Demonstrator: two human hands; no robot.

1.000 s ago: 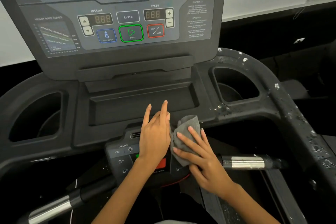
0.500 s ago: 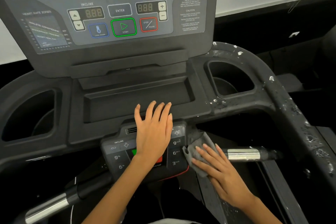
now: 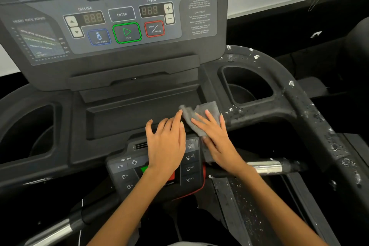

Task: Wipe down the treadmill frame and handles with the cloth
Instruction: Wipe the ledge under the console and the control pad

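A grey cloth [image 3: 201,111] lies on the black treadmill frame [image 3: 259,110] at the right end of the shallow centre tray. My right hand [image 3: 215,136] presses flat on the cloth with straight fingers. My left hand [image 3: 165,144] rests flat with spread fingers on the small control pad [image 3: 189,168] and the tray's front edge, its fingertips beside the cloth. The right handle [image 3: 267,167], with a silver sleeve, sticks out beyond my right wrist. The left handle [image 3: 50,231] shows at the bottom left.
The console panel [image 3: 123,22] with start and stop buttons rises behind the tray. Cup holders sit at the left [image 3: 30,132] and right [image 3: 247,86]. The right frame arm [image 3: 323,130] is flecked with white spots. A white wall is behind.
My right hand has slid the cloth up from beside the right handle onto the frame ledge at the tray's right end. My left hand stays on the control pad.
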